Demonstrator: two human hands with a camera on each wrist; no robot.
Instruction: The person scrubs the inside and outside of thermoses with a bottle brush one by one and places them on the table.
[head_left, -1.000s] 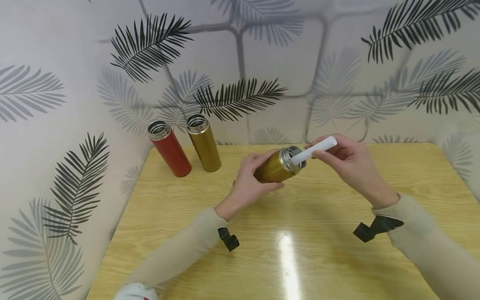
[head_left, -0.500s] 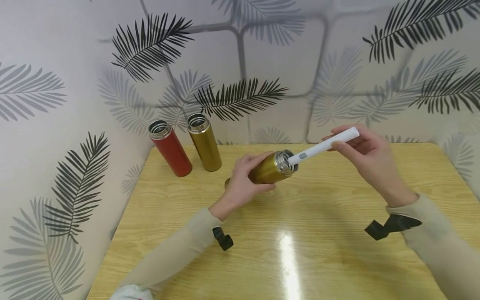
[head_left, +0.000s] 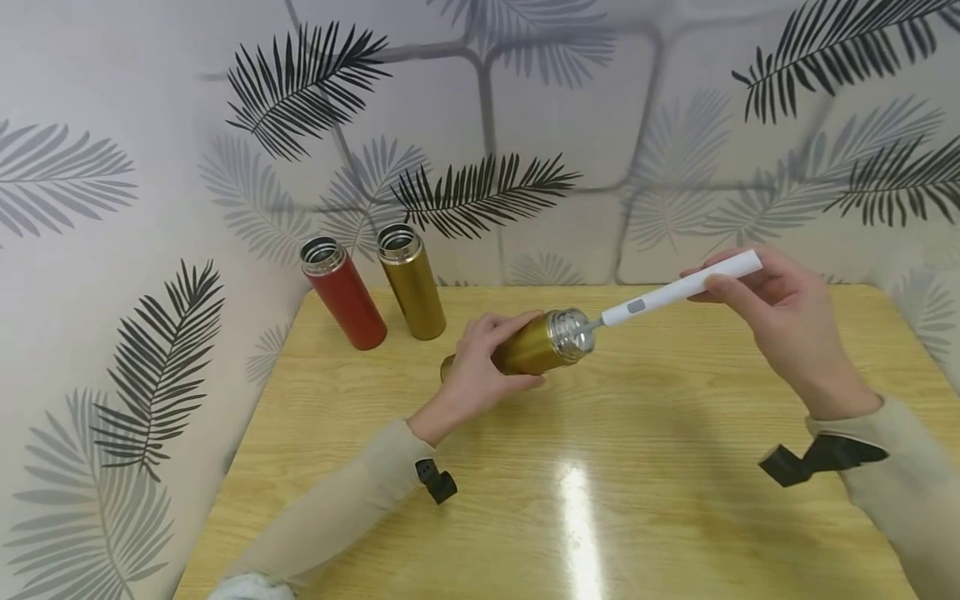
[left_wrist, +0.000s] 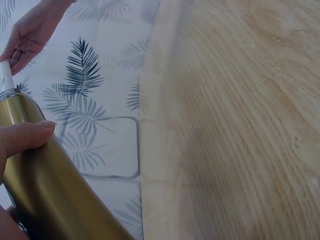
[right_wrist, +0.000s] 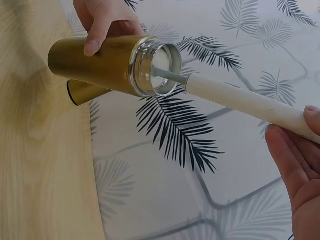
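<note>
My left hand [head_left: 474, 371] grips a gold thermos bottle [head_left: 528, 346] round its body, holding it tilted with its lidless steel mouth [right_wrist: 162, 70] toward the right. Between thumb and fingertips, my right hand [head_left: 798, 329] pinches the white handle of a bottle brush [head_left: 671, 296] that has a grey button. The brush's thin grey neck [right_wrist: 170, 75] runs into the bottle's mouth, and its head is hidden inside. In the left wrist view, the left thumb [left_wrist: 30, 136] lies across the gold body, with the right hand beyond the mouth.
At the back left of the wooden table [head_left: 337, 417] stand a red bottle [head_left: 348, 304] and another gold bottle [head_left: 415, 287], both upright and lidless. A leaf-patterned wall [head_left: 555, 225] rises behind the table's far edge and along its left side.
The right hand has moved right, drawing the brush outward so that more handle, the grey button and part of the neck show. The left hand has shifted the bottle slightly left and down.
</note>
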